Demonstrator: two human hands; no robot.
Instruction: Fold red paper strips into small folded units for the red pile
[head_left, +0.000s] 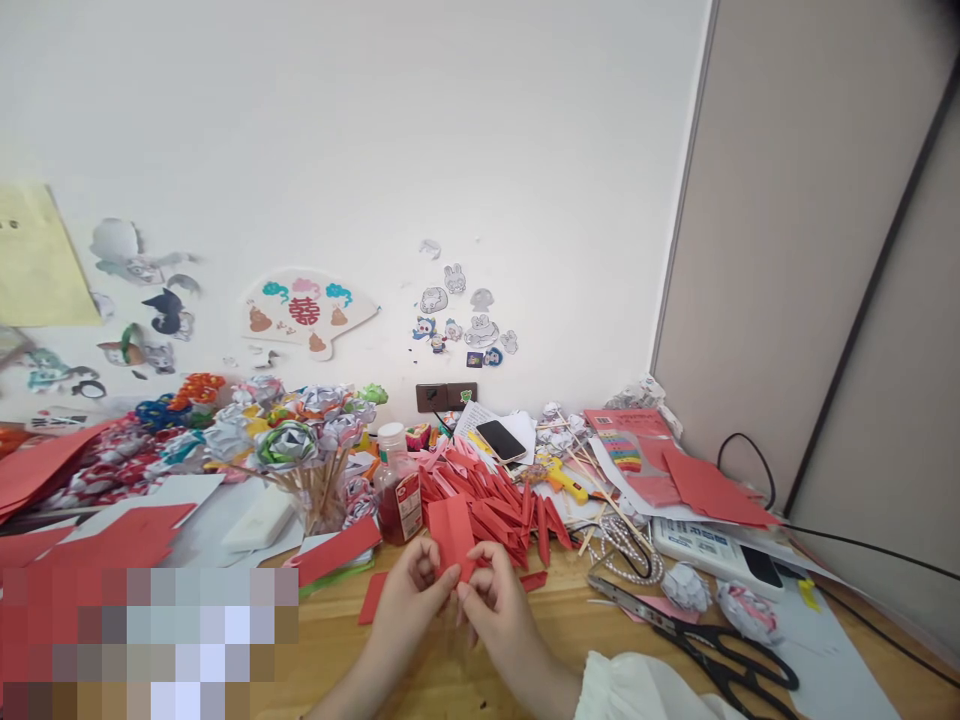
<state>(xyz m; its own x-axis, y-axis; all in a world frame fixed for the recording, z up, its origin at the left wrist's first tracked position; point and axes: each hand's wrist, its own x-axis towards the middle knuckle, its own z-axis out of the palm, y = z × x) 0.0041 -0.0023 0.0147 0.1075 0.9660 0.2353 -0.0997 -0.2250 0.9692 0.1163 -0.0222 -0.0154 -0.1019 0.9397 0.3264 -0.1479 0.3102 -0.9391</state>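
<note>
A small strip of red paper [451, 528] with a lengthwise crease stands upright between my two hands above the wooden table. My left hand [417, 585] pinches its lower left side with thumb and fingers. At the lower right edge, my right hand [491, 590] grips it the same way, the thumbs almost meeting. Just behind lies a heap of folded red paper pieces [491, 490]. Flat red paper [371, 598] lies partly hidden beside my left hand.
Black-handled scissors [705, 640] lie at right near crumpled paper balls [686, 587]. A bottle of red liquid [397, 490] stands behind my left hand. Paper flowers [292, 440] on sticks fill the left back. A phone [501, 441] and yellow glue gun [564, 482] lie behind the heap.
</note>
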